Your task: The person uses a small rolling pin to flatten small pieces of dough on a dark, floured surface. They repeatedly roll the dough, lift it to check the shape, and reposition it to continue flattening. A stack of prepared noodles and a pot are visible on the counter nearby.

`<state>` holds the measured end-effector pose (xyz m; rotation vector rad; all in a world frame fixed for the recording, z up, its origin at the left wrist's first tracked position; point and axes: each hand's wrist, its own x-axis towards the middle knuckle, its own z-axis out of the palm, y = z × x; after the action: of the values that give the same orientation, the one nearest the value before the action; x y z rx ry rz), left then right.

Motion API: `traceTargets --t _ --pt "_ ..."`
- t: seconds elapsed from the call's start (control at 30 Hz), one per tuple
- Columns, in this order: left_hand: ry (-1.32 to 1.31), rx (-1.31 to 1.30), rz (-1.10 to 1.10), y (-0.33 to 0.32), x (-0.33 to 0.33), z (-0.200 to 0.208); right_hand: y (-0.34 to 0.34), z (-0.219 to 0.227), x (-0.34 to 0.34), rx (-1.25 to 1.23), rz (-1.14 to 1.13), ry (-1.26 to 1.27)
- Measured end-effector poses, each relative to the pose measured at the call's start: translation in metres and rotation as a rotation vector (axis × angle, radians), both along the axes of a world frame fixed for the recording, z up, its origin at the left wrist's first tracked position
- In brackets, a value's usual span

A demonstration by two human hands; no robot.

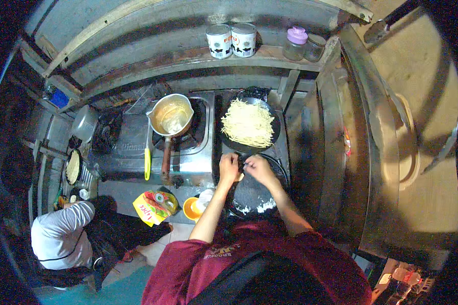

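Under the left hand (229,169), above the far part of a dark round tray (254,192): a small pale piece (239,177), partly hidden. Right hand (258,169) just beside the left, fingertips turned toward it. Both hands with fingers curled inward, nearly closed; firm hold on the pale piece or mere nearness, cannot tell. Contents of the right fingers likewise too small to tell. White powder (264,206) scattered along the tray's near side. Just beyond the hands, a dark pan (276,131) heaped with thin pale strips (248,124). Farther left, a metal stove (193,165), with a saucepan (171,116) over its burner, brown handle pointing nearward; beside that, a yellow-green handle (147,165). At the grey desk (122,188) in front of the stove, a yellow package (155,207) and an orange cup (190,208). On the wooden shelf (269,57) at the back, two white tins (231,41) side by side, plus a pink-lidded jar (295,44). At lower left, another person (63,236) in a light grey top.
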<state>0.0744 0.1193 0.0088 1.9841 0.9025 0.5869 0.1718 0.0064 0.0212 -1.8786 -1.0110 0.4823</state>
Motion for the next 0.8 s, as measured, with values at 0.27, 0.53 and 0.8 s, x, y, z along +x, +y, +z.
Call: traceTargets --t 0.27,0.53,0.8 --pt "0.006 0.064 -0.140 -0.048 -0.049 -0.004 -0.007 -0.013 -0.028 -0.099 0.227 -0.187" --pt "0.009 0.238 -0.158 -0.053 -0.053 -0.001 -0.019 0.015 -0.023 -0.373 0.415 -0.172" --pt "-0.067 0.153 -0.129 -0.052 -0.049 -0.011 -0.021 -0.004 -0.013 -0.065 0.138 0.047"
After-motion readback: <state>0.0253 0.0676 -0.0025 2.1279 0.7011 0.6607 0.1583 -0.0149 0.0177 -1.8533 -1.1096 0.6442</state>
